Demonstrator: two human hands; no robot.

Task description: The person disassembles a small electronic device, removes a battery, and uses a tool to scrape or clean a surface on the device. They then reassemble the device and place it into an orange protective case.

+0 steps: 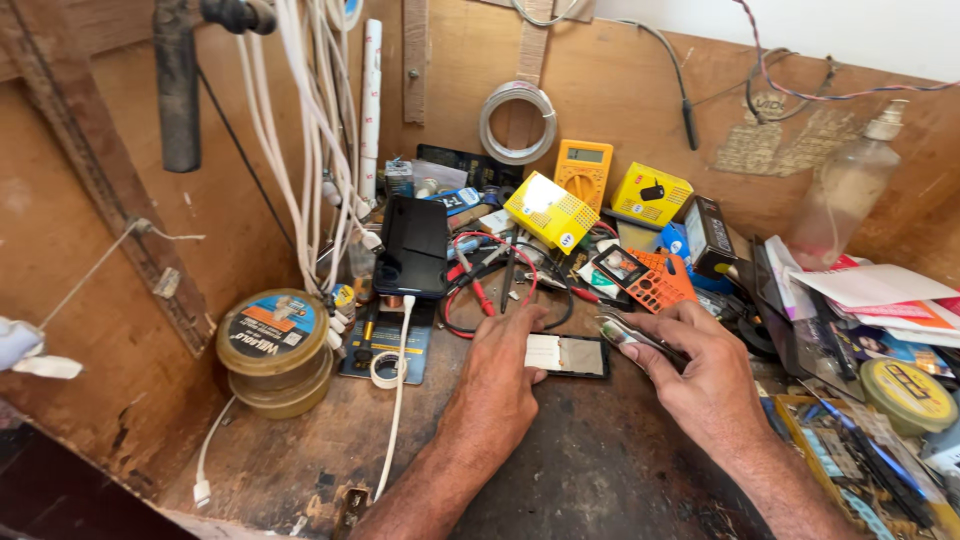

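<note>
So the little flat rectangular part [568, 355] was lying on the worn wooden bench top [600, 470], pretty much dead centre, half of it white and the other half a greyish shiny panel in a dark frame. We had our left hand [500, 375] pressed down on its white end, fingers flat and spread over the edge, so it was pinned to the bench rather than gripped. Our right hand [700, 375] sat just beside the other end, closed around a pair of metal tweezers [630, 335], the tips pointing at the top right corner of the part; whether they actually touched it we couldn't tell. Just behind all that was a tangle of red and black probe leads [490, 285], and an orange perforated card [655, 285] with a small dark module on it. Further back sat a yellow multimeter [584, 170], two yellow boxes [550, 210], and a dark phone [412, 245] propped up near a bunch of white cables [310, 120] hanging down the back wall. A coil of silvery wire [517, 122] hung on that wall too. Off to the left a stack of round tins [275, 350] stood well apart from our hands, with a small roll of tape [385, 370] and a white charging cable [398, 420] running toward the front edge. On the right, a clear spray bottle [850, 190] and a pile of papers [880, 300].
</note>
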